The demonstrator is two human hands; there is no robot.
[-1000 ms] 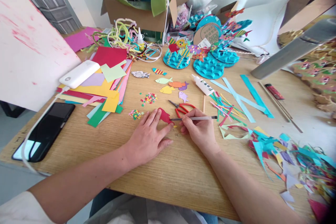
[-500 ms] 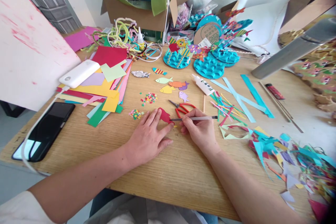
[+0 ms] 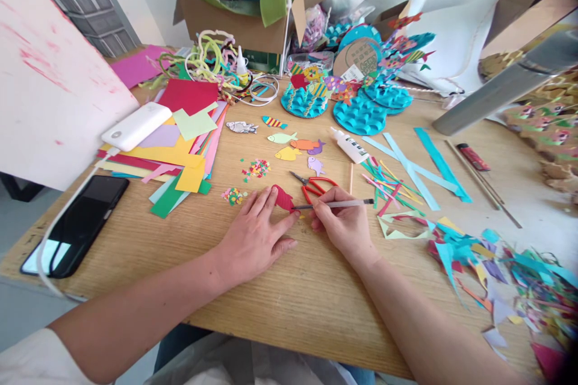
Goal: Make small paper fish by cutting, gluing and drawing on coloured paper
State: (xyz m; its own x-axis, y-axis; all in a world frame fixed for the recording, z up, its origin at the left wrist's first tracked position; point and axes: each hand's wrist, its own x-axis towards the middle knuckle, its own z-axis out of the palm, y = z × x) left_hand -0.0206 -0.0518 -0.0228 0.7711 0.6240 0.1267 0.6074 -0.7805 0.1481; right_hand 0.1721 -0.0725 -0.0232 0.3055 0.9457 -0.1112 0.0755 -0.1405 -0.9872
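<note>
A flat, dark-red paper cut-out (image 3: 283,197), its edge notched at the right, lies on the smooth wood-grained table (image 3: 289,307) between the hands. The left hand (image 3: 253,233) rests palm down, thumb spread from the fingers, a fingertip on the cut-out's near-left edge; the right hand (image 3: 341,221) pinches a slender, grey, straight pencil (image 3: 350,203) between thumb and fingers, its point at the cut-out's right end. Red-handled pliers (image 3: 311,181) lie just beyond the pencil. Small confetti pieces (image 3: 257,169), flat paper fish (image 3: 288,154), a white plastic glue bottle (image 3: 351,147) and narrow paper strips (image 3: 395,183) surround the work area. The cut-out is plain red with dark lines across it, its lower left partly hidden by the fingers.
</note>
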